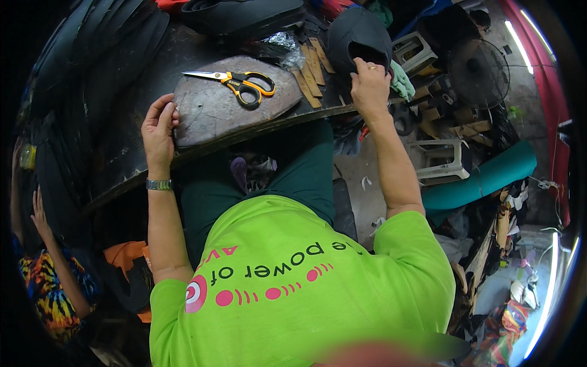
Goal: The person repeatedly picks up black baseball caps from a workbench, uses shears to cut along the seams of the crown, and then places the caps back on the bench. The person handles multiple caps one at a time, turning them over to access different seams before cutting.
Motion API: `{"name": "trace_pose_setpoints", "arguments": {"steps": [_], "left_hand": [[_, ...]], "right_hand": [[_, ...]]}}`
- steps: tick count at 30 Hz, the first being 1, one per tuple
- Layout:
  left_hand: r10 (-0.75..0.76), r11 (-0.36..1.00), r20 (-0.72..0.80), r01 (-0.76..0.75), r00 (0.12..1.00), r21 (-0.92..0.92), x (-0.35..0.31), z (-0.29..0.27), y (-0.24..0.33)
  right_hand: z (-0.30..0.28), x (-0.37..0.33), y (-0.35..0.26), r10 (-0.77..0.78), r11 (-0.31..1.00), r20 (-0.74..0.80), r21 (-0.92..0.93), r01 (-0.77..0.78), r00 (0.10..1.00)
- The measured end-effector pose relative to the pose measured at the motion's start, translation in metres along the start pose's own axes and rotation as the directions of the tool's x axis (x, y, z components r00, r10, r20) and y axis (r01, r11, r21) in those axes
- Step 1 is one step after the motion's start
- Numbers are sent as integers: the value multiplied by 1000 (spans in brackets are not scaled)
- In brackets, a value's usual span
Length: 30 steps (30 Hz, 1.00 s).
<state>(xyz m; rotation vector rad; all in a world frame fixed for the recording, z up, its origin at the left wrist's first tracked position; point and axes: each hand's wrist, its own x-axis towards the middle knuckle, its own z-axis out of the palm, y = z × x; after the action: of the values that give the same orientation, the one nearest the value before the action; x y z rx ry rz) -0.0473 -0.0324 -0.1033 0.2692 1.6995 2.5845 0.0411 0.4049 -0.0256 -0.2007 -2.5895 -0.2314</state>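
Dark table (131, 153), scissors (231, 80), hands (158, 127) at board (205, 116) and shell (350, 32)

Workshop
Scissors (232, 84) lie on a slab (208, 113) at the bench's (125, 153) front edge; black sheets (116, 43) pile along its left edge.

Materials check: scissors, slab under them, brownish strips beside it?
Scissors: blades look like polished steel, bright silver; handles probably plastic, going by the two-tone black and orange moulded loops.
Slab: dull, scuffed, mottled brown-grey; could be wood or something leathery, can't tell.
Strips: likely wood, tan-brown, flat and thin, with dark marks.
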Motion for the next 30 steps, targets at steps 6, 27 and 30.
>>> {"name": "trace_pose_setpoints", "arguments": {"steps": [6,27,30], "left_hand": [[-21,1000,-3,21,1000,2,-1,-1,1],[-15,1000,-33,15,999,16,-1,3,0],[-4,998,-54,8,999,64,1,8,2]], "right_hand": [[-31,38,51,-63,968,-201,224,108,978],[-26,27,11,-9,877,-163,472,86,987],[-22,6,-69,-232,601,16,789,130,973]]}}
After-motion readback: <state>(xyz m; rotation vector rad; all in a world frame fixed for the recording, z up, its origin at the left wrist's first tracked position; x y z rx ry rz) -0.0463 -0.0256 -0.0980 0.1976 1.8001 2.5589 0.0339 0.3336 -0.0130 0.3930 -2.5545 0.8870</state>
